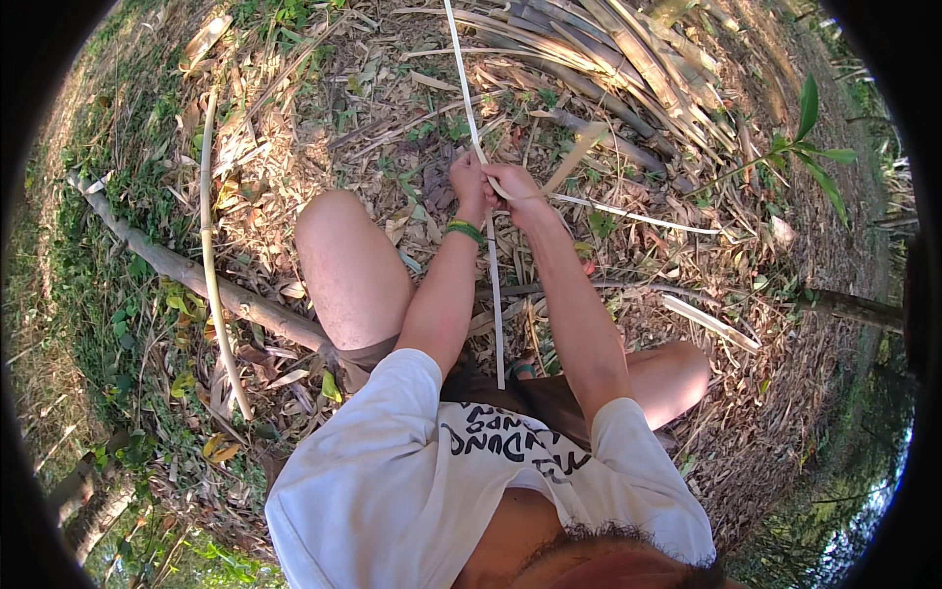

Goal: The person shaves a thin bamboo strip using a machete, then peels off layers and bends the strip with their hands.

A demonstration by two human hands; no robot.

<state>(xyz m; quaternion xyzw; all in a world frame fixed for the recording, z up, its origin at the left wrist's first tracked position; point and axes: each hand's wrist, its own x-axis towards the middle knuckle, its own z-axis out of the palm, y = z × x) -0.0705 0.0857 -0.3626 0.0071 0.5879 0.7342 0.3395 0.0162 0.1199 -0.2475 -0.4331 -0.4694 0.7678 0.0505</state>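
Note:
A long, thin, pale bamboo strip runs from the top edge down through both hands, its near end lying over my lap. My left hand, with green bands at the wrist, is closed on it. My right hand is closed against the left, fingers gripping the strip where a pale curved bit shows by the thumb. A flat tan piece, partly blurred, juts out to the upper right beside the right hand. Whether it is a tool or split bamboo I cannot tell. Another pale strip extends rightward below it.
Split bamboo lengths lie heaped at the far right. A bamboo pole and a branch lie left of my bent knees. A short split piece rests on the right. A leafy sapling stands beyond it, among dry leaves.

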